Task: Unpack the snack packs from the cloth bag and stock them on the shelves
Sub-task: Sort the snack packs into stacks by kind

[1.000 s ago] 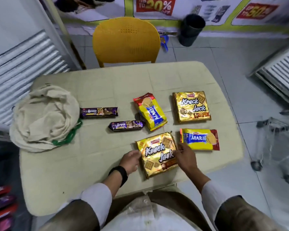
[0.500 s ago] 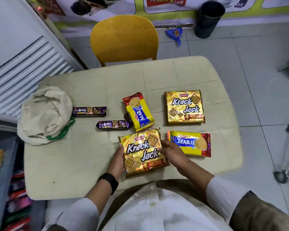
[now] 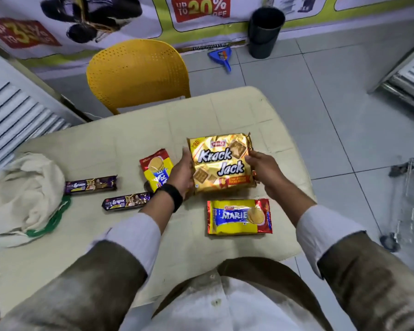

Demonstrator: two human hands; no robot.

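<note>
A gold Krack Jack pack (image 3: 221, 162) is held face up between both hands, above the middle of the cream table (image 3: 105, 149). My left hand (image 3: 182, 174) grips its left edge and my right hand (image 3: 261, 172) grips its right edge. Nearer me a yellow and red Marie pack (image 3: 239, 217) lies flat. A second Marie pack (image 3: 154, 167) lies to the left, partly hidden by my left hand. Two purple biscuit packs (image 3: 91, 185) (image 3: 127, 201) lie further left. The crumpled cream cloth bag (image 3: 22, 197) with green handles sits at the table's left end.
A yellow chair (image 3: 139, 75) stands behind the table. On the tiled floor are a black bin (image 3: 264, 32) and a blue dustpan (image 3: 221, 57). White slatted shelving (image 3: 14, 115) runs along the left, more shelving (image 3: 411, 77) at the right, and a wire trolley (image 3: 409, 199) beside the table.
Both hands picked the near Krack Jack pack up from the table's front and carried it away from me, over the spot where the other gold pack lay. That other pack is now hidden.
</note>
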